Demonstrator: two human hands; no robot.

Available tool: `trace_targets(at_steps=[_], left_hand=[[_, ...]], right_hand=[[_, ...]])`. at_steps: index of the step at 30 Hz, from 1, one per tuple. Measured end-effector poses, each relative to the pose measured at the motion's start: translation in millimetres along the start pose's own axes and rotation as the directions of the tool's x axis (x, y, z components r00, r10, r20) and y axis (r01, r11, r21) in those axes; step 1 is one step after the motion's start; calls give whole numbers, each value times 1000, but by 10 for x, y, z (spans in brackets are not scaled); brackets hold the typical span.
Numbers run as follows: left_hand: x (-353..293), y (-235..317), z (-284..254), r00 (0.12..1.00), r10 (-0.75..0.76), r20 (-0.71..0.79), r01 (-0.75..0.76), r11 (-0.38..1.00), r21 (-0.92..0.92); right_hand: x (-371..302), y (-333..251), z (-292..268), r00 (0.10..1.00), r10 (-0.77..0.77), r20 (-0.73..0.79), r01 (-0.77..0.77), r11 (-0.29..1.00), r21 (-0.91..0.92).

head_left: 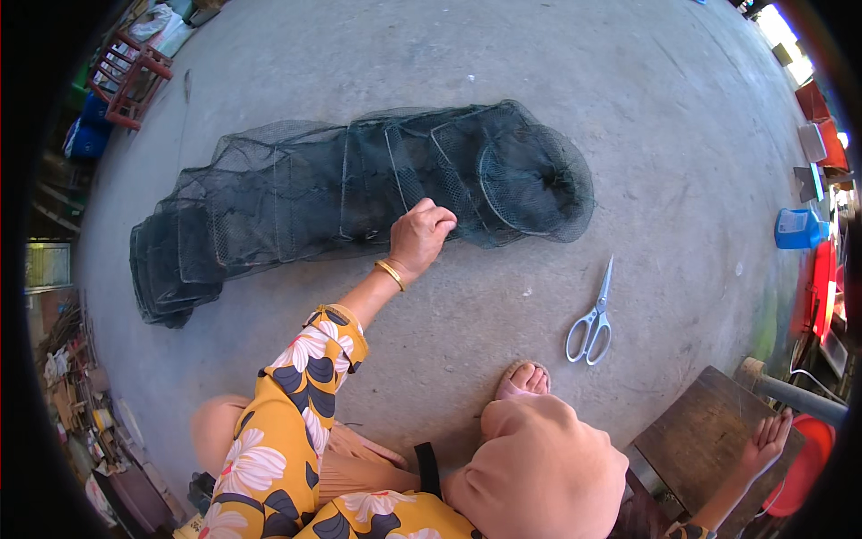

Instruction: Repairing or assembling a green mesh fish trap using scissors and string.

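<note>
One net (305, 198) lies stretched on the floor (467, 314) ahead of us, slanting from a lower left end up to a rounded right end. Our left hand (422, 238) is over its near edge, right of its middle, with fingers curled together; we cannot tell whether mesh is caught inside them. Our right hand (766, 442) is well away from the net, to its lower right, above a wooden stool (696, 431), its fingers loosely apart and seemingly bare.

Nearest in the way are the scissors (589, 328), below the net's right end and apart from it, points toward the net and handles toward us. Our right foot (525, 379) and right knee (548, 467) are on the net's near side too.

We see dark green, see-through mesh over pale, angular ribs. The net's left end is bunched into dense, nearly black layers; its middle is drawn out longer and thinner; its right end swells around a curved hoop, with a dark hollow beyond it.

Beyond the net's far side the concrete runs on a long way, and we have a narrower strip between its near edge and our feet. Right of the net, well off, a blue container (797, 230) stands along the border. Far left of it are a reddish frame (130, 81) and a blue bucket (88, 135); nearer us on that side, mixed clutter (76, 386) edges the floor.
</note>
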State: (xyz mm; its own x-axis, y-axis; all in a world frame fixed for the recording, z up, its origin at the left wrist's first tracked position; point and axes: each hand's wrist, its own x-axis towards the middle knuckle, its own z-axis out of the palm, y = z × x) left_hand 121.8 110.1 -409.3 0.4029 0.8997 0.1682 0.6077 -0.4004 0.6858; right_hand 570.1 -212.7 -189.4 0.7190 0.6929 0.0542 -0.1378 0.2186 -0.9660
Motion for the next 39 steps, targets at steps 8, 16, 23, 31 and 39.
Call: trace_targets(at_steps=[8, 16, 23, 31, 39], left_hand=[[84, 271, 46, 993, 115, -2, -115, 993, 32], [72, 261, -156, 990, 131, 45, -135, 984, 115], [78, 253, -103, 983, 182, 41, -185, 977, 103], [41, 213, -85, 952, 305, 33, -307, 946, 107], [-20, 181, -152, 957, 283, 61, -288, 953, 91]], right_hand=[[-167, 1094, 1297, 984, 171, 55, -83, 704, -705], [-223, 2356, 2581, 686, 512, 518, -312, 849, -426], [-246, 2790, 3092, 473, 726, 499, -514, 688, -513], [-490, 2621, 3337, 811, 325, 486, -83, 887, -454], [-306, 2643, 2991, 778, 504, 374, -357, 845, -398]])
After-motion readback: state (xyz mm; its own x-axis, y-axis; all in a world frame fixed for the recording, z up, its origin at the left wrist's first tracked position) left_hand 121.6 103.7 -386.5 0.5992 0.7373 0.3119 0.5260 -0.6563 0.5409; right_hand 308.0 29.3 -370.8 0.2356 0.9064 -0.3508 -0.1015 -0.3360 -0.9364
